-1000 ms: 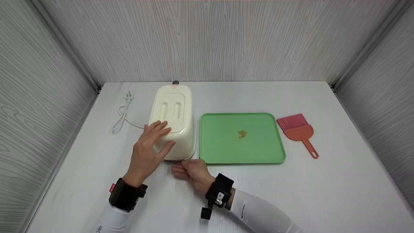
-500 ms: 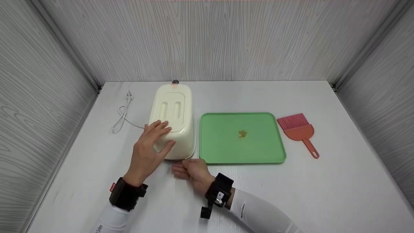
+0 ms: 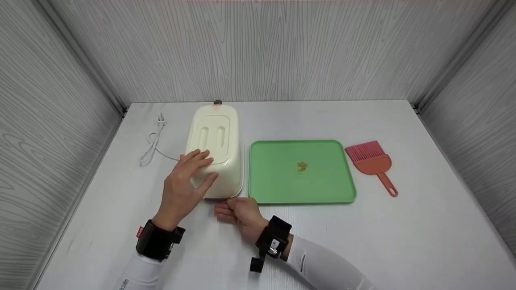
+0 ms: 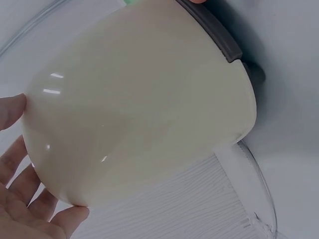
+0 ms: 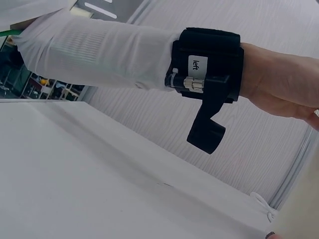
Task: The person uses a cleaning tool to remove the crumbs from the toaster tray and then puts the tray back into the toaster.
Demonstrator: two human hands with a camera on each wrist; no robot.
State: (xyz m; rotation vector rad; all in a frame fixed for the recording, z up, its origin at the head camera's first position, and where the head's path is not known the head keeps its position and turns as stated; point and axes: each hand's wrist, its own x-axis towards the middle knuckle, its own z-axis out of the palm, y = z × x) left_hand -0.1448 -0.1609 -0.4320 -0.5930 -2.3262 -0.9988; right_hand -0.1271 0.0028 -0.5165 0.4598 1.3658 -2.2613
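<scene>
A cream toaster (image 3: 219, 177) with its lid on stands lengthwise at the left of the table. My left hand (image 3: 181, 193) holds its near end, fingers spread over the top edge and thumb on the end face. In the left wrist view, the left fingertips touch the toaster's glossy end (image 4: 139, 109). Low at the near end, my right hand (image 3: 242, 213) lies palm up, with thumb and forefinger at the base edge. There they seem to pinch a dark strip (image 4: 217, 32), which looks like the crumb tray's front. The right fingertips are mostly hidden.
Brown crumbs (image 3: 302, 166) lie on a green tray (image 3: 278, 189) right of the toaster. Beyond it is a pink brush (image 3: 366, 152) fitted with an orange dustpan (image 3: 374, 165). A white power cord (image 3: 151, 145) is coiled at the left. Wood-grain panels surround the table.
</scene>
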